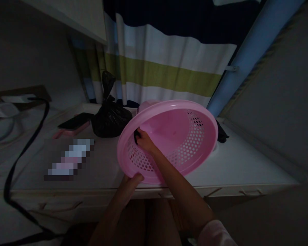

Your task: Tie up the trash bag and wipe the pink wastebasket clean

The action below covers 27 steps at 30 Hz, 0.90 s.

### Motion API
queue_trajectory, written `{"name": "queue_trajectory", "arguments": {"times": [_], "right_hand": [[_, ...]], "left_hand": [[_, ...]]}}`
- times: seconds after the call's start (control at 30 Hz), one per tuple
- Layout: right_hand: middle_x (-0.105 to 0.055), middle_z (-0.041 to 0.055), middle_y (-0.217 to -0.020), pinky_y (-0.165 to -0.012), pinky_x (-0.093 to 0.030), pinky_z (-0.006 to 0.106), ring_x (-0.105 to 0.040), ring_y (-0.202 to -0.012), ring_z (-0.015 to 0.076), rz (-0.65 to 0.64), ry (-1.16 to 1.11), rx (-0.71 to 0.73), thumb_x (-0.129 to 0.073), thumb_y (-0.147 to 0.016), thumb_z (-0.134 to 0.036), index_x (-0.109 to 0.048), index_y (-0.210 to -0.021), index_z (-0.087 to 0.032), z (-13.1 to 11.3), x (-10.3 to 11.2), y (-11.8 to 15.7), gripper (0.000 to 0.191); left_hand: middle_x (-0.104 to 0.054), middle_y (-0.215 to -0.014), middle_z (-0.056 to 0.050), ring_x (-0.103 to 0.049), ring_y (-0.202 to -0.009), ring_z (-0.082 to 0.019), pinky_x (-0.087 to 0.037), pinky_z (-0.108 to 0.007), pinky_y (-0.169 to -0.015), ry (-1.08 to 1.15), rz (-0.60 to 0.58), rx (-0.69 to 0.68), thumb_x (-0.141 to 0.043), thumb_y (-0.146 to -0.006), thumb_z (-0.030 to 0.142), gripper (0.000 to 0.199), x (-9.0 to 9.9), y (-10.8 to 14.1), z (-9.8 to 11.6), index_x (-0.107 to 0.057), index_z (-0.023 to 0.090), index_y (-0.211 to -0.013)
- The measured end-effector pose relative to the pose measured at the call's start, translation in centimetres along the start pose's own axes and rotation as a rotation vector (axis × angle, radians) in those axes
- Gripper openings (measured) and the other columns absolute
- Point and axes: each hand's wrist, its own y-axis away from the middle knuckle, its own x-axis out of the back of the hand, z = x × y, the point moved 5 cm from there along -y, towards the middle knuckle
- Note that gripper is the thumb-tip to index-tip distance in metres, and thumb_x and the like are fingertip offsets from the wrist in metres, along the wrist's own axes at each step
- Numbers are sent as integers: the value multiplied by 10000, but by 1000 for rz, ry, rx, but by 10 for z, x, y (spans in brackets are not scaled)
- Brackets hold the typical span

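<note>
A pink plastic basket [169,136] with perforated sides is tilted over the white desk, its opening facing me. My left hand [133,181] grips its lower left rim, thumb over the edge and the other fingers hidden beneath. Reaching inside the basket, my right hand [144,140] is closed around a small black item [137,135] against the left inner wall. What the black item is cannot be made out.
On the desk [105,164], a tied black plastic bag [111,119] stands behind a blurred-out patch, with a dark phone [74,122] on a pink object at its left. A black cable [15,164] hangs at the far left. Striped curtains [169,65] hang behind.
</note>
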Motion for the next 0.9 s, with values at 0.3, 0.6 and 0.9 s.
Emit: {"name": "queue_trajectory", "arguments": {"times": [0.3,0.6,0.9], "right_hand": [[-367,172,-1373,-1081,-222,322,-317,-1287,204,-46,343,-188,-434,-751,-61,-381,-1298,-19,51,16,-4,551],[-331,158,-1392,-1081,-237,319,-286,-1303,203,-152,401,-133,-438,-755,-69,-377,-1302,-11,36,22,37,554],[-354,41,-1399,-1080,-224,324,-312,-1288,136,-33,31,-35,-377,-734,-9,-294,-1362,-142,-5,8,27,647]], "left_hand": [[-652,-785,-34,-587,-890,-228,-407,-359,-873,31,49,-20,-611,-482,140,424,3,-4,-5,-603,185,-903],[-649,-815,-13,-574,-878,-210,-400,-327,-870,-1,36,-15,-618,-472,148,342,1,5,3,-600,184,-812],[-626,-672,9,-590,-776,-210,-417,-344,-841,-7,-19,-34,-611,-474,148,336,-2,5,7,-604,175,-809]]}}
